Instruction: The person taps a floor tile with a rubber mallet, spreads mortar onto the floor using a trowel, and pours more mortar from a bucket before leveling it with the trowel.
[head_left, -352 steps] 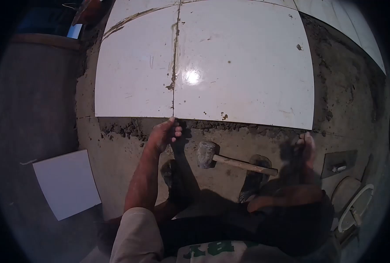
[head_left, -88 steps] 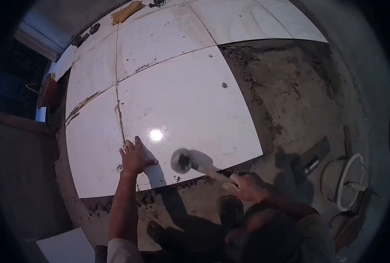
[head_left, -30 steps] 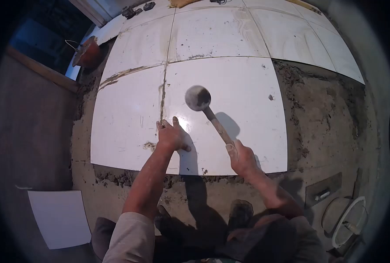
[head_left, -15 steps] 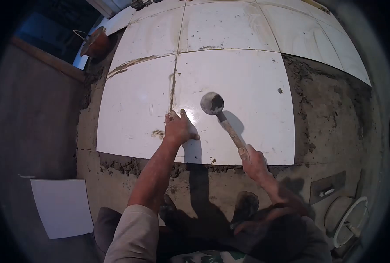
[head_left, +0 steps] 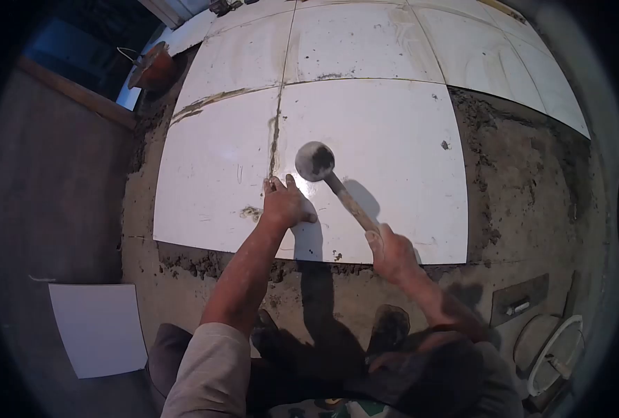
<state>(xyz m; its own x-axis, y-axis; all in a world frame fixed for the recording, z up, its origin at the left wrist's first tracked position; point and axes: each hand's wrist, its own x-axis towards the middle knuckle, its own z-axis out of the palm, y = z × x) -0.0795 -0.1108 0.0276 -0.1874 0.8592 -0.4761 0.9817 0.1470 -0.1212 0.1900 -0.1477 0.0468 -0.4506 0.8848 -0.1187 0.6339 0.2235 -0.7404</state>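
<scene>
Mallet (head_left: 333, 182) Gripped in Right Hand (head_left: 395, 256), Left Hand (head_left: 283, 205) Spread on the Tiling

Head view. Compared with the frame half a second earlier, the mallet head (head_left: 315, 161) has shifted to the left, closer to the left hand; the right hand has moved slightly the same way. The left hand remains in the same position. (In the earliest frame, the mallet lay on the floor and both hands were at the front edge of the tiling.)

Right hand: closed around the end of the wooden handle, with no visible gap between fingers and handle. The mallet extends forward and leftward from this grip, its head over the large tile (head_left: 393, 153), near the joint (head_left: 276, 139). The mallet's shadow falls on the tile to the right of the handle; contact between head and tile cannot be confirmed.

Left hand: open, fingers spread, holding nothing. It rests across the joint between the large tile and the left-hand tile (head_left: 212, 160), well ahead of the front edge.

Surroundings: a loose white tile (head_left: 99, 331) lies at lower left; a flat trowel (head_left: 520, 299) lies to the right.
</scene>
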